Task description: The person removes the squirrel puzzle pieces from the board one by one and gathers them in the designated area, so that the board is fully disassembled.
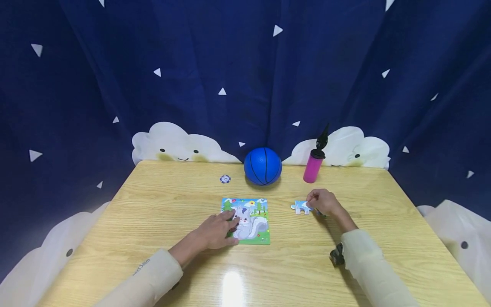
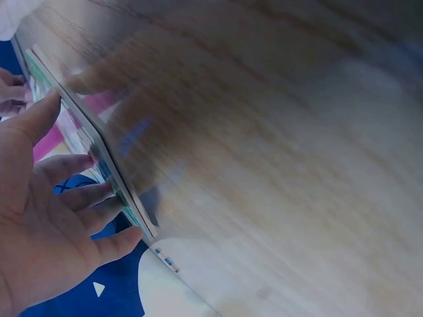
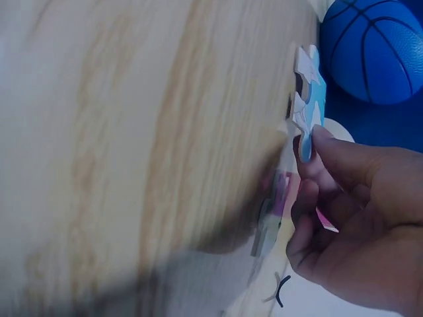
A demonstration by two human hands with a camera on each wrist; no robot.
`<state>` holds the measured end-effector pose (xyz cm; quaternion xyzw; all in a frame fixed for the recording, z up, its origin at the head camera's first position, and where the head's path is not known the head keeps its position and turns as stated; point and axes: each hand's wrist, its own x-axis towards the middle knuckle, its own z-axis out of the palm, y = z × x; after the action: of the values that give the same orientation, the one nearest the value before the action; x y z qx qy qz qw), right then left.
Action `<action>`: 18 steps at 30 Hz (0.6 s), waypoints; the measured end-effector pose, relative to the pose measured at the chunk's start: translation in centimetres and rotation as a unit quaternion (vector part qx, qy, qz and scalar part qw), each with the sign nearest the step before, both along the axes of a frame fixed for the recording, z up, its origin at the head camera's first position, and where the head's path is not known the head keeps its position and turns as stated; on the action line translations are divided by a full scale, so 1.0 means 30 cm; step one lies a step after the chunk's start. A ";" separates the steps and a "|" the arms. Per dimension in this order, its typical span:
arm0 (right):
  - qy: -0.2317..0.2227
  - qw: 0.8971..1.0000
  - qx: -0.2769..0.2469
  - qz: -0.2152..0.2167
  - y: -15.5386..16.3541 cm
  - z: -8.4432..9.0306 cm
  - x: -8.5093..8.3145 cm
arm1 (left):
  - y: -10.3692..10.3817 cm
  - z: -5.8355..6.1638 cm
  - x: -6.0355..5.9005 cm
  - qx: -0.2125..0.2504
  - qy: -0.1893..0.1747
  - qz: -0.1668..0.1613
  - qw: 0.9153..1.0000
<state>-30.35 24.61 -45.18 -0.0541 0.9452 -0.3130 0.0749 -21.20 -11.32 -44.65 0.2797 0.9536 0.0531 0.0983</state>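
Seen from above: a pale wooden desk [image 1: 161,213] against a dark blue curtain [image 1: 115,85] with white triangles and smiling clouds.

Centre of the frame: one square jigsaw puzzle [image 1: 251,228] lying flat on the desk, showing a grey-and-white cartoon animal on green grass under a blue sky. Left hand [image 1: 218,230] resting on the puzzle's left edge, fingers spread wide and fairly straight, holding it down rather than gripping it. Same flat, spread fingers [image 2: 79,198] in the left wrist view, along the thin edge of the board.

Right of centre: right hand [image 1: 324,201] pinching one loose puzzle piece [image 1: 303,207], light blue and white, at its right end. Piece down at the desk surface, well apart from the puzzle. Close view from the right wrist: fingertips [image 3: 324,148] closed on the lower end of the piece [image 3: 309,99].

Progress, judged from the layout: picture looks largely assembled; at least this one piece not yet placed. Open gaps in the board too small to make out.

Count along the top edge of the desk: one blue ball [image 1: 263,166], one pink pump [image 1: 314,164] with a black nozzle, one small blue-and-white disc [image 1: 225,179]. One puzzle, one loose piece, two hands, both sleeves cream.
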 end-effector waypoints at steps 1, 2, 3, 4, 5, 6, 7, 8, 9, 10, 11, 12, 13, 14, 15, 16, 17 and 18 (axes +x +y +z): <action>0.003 1.000 0.005 -0.003 0.002 -0.001 0.001 | 0.001 0.001 0.000 0.000 0.000 -0.001 1.000; 0.003 1.000 0.008 -0.006 0.003 -0.002 0.001 | 0.002 0.001 0.000 0.001 -0.001 0.000 1.000; 0.003 1.000 0.009 -0.008 0.005 -0.003 0.000 | 0.003 0.001 -0.001 0.001 -0.002 0.000 1.000; 0.003 1.000 0.010 -0.009 0.005 -0.004 0.000 | 0.003 0.001 -0.001 0.002 -0.002 0.001 1.000; 0.003 1.000 0.011 -0.008 0.006 -0.004 -0.002 | 0.003 0.000 -0.001 0.002 -0.002 0.001 1.000; -0.002 1.000 0.009 -0.011 0.006 -0.005 -0.002 | 0.003 -0.001 -0.001 0.003 -0.003 0.001 1.000; -0.007 1.000 0.007 -0.013 0.006 -0.006 -0.003 | 0.003 -0.002 -0.001 0.004 -0.004 0.001 1.000; -0.011 1.000 0.007 -0.014 0.007 -0.007 -0.003 | 0.003 -0.003 -0.001 0.005 -0.004 0.001 1.000; -0.016 1.000 0.008 -0.013 0.007 -0.008 -0.003 | 0.003 -0.003 -0.001 0.005 -0.003 0.000 1.000; -0.019 1.000 0.009 -0.012 0.007 -0.009 -0.003 | 0.003 -0.004 -0.001 0.004 -0.003 0.000 1.000; -0.022 1.000 0.009 -0.010 0.008 -0.009 -0.003 | 0.003 -0.004 -0.001 0.004 -0.003 0.000 1.000; -0.024 1.000 0.010 -0.010 0.008 -0.009 -0.003 | 0.003 -0.004 -0.001 0.004 -0.003 0.000 1.000; -0.020 1.000 0.016 -0.008 0.007 -0.007 -0.002 | 0.003 -0.004 -0.001 0.004 -0.003 0.000 1.000; -0.016 1.000 0.019 -0.007 0.006 -0.005 -0.002 | 0.003 -0.005 -0.002 0.003 -0.002 0.001 1.000; -0.010 1.000 0.022 -0.006 0.004 -0.002 -0.001 | 0.002 -0.005 -0.002 0.002 0.000 0.001 1.000; 0.001 1.000 0.027 -0.001 0.000 0.002 0.000 | 0.002 -0.005 -0.003 0.001 0.001 0.001 1.000; 0.012 1.000 0.029 0.003 -0.003 0.007 0.000 | 0.001 -0.006 -0.003 -0.001 0.003 0.001 1.000; 0.022 0.999 0.032 0.007 -0.007 0.011 0.000 | 0.000 -0.006 -0.004 -0.002 0.006 0.000 1.000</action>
<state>-30.34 24.39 -44.85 -0.0649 0.9558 -0.2808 0.0579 -21.31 -11.31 -44.84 0.2796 0.9543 0.0499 0.0935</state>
